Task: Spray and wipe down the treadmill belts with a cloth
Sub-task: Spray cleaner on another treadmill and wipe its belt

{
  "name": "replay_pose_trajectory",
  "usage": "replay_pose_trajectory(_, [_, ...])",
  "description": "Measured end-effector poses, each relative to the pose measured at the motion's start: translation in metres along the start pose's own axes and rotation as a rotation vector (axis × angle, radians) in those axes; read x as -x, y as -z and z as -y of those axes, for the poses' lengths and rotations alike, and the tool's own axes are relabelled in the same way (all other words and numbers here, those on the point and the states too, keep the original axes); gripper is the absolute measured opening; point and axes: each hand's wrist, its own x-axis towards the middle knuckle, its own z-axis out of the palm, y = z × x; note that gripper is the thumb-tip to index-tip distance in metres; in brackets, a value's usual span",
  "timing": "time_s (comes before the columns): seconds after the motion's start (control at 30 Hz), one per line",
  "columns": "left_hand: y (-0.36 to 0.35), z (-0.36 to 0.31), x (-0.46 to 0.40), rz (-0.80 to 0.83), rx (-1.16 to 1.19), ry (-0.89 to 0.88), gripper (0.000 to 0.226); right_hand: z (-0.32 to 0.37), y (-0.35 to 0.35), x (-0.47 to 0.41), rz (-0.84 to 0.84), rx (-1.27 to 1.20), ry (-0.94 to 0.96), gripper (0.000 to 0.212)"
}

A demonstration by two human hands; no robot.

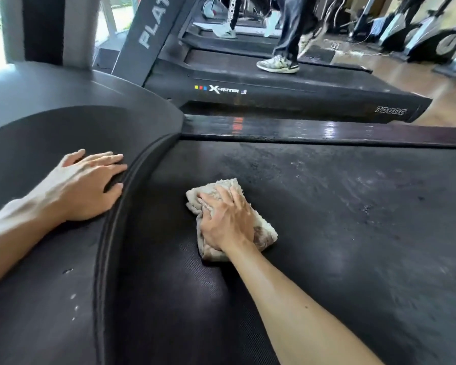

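A black treadmill belt fills the middle and right of the view, with dusty grey smears toward its far side. A folded beige cloth lies flat on the belt near its front end. My right hand presses down on the cloth, fingers spread over it and curled into its folds. My left hand rests flat, fingers apart, on the curved black motor cover to the left of the belt, holding nothing. No spray bottle is in view.
A glossy side rail borders the belt's far edge. Beyond it stands a second treadmill, where a person's legs and sneaker are on the belt. More exercise machines line the wooden floor at the far right.
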Motion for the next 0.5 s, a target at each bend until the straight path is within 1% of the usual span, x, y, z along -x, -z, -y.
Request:
replay_pose_trajectory(0.2, [-0.014,0.008,-0.011,-0.001,-0.022,0.000,0.059,-0.006,-0.003,-0.035,-0.009,0.015,-0.045,0.045])
replay_pose_trajectory(0.3, [-0.017,0.009,-0.011,-0.010,-0.035,0.008,0.062,-0.005,-0.009,-0.065,-0.039,0.030,-0.101,0.046])
replay_pose_trajectory(0.4, [-0.018,0.007,-0.011,-0.014,-0.049,0.000,0.075,-0.002,-0.014,-0.104,-0.041,0.046,-0.153,0.048])
replay_pose_trajectory(0.5, [-0.017,0.005,-0.011,-0.007,-0.046,0.001,0.078,0.002,-0.014,-0.129,-0.007,0.065,-0.098,0.044])
